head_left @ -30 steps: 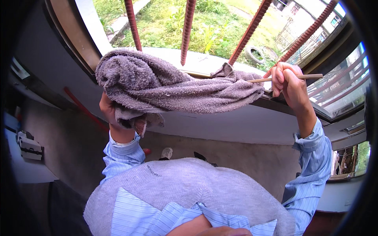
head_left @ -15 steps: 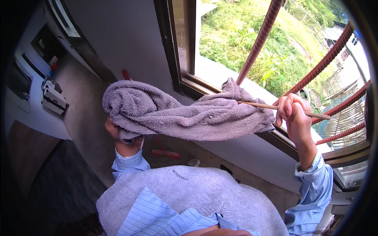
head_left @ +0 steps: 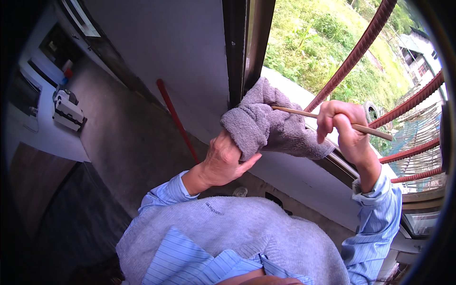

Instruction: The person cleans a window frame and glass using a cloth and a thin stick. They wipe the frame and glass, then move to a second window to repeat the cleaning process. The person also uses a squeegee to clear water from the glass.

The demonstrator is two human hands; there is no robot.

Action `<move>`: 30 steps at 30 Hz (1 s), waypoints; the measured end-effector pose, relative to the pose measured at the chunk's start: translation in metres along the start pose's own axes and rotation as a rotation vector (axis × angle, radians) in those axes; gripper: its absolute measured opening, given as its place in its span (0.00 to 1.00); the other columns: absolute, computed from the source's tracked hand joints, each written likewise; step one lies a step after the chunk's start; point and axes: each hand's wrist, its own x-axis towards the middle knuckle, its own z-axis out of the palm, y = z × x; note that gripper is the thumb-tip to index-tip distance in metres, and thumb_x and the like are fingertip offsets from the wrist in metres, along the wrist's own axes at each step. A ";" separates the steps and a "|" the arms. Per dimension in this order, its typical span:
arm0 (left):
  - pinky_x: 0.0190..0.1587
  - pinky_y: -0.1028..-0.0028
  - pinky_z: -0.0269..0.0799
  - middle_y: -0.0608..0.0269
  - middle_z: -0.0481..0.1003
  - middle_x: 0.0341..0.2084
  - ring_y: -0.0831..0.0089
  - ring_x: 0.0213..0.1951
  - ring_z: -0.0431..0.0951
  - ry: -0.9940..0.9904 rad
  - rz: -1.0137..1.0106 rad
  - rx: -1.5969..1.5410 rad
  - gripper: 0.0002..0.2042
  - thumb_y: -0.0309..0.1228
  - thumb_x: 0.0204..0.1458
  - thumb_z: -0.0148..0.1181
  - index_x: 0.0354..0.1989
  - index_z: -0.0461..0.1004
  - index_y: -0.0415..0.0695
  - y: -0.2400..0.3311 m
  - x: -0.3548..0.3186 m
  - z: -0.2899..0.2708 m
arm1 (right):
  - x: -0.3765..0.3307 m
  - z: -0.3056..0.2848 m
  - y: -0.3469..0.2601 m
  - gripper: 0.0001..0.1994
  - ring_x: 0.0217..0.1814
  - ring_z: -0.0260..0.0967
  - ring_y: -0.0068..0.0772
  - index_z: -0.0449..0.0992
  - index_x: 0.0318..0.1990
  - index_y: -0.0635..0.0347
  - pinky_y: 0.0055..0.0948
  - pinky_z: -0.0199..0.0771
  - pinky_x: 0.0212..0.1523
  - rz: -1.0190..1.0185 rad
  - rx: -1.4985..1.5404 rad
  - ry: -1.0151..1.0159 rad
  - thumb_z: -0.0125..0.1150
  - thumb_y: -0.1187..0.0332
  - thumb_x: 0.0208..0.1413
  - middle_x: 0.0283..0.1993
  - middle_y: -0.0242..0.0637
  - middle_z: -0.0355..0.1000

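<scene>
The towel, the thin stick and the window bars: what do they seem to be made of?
Towel: matte terry cloth, perhaps cotton, from its nubbly pile. Thin stick: probably smooth wood or bamboo, from its tan colour and slender taper. Window bars: likely steel rebar, from the regular ridges; the reddish-brown finish could be paint or rust.

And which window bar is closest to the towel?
The leftmost bar: its lower end comes down right beside the towel. The other red bars sit farther right, past the right hand.
</scene>
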 end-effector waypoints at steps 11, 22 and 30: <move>0.37 0.61 0.71 0.51 0.72 0.37 0.51 0.38 0.73 0.281 -0.025 0.341 0.20 0.24 0.30 0.67 0.38 0.74 0.41 -0.003 0.018 0.036 | 0.005 0.025 0.022 0.09 0.22 0.68 0.28 0.65 0.19 0.63 0.26 0.68 0.27 -0.093 0.019 -0.039 0.38 0.76 0.48 0.17 0.37 0.68; 0.43 0.67 0.71 0.52 0.74 0.32 0.54 0.38 0.74 0.113 0.010 -0.244 0.17 0.22 0.32 0.60 0.36 0.73 0.37 0.045 0.077 0.023 | -0.092 -0.063 -0.035 0.10 0.20 0.66 0.24 0.62 0.17 0.64 0.23 0.67 0.24 -0.072 -0.066 -0.029 0.35 0.76 0.47 0.18 0.37 0.65; 0.37 0.74 0.77 0.57 0.76 0.31 0.71 0.33 0.78 -0.076 -0.394 -1.512 0.08 0.22 0.51 0.52 0.37 0.72 0.31 0.108 0.153 0.042 | -0.204 -0.166 -0.096 0.10 0.31 0.64 0.24 0.64 0.37 0.58 0.19 0.65 0.30 -0.199 -0.059 0.234 0.37 0.65 0.59 0.37 0.39 0.63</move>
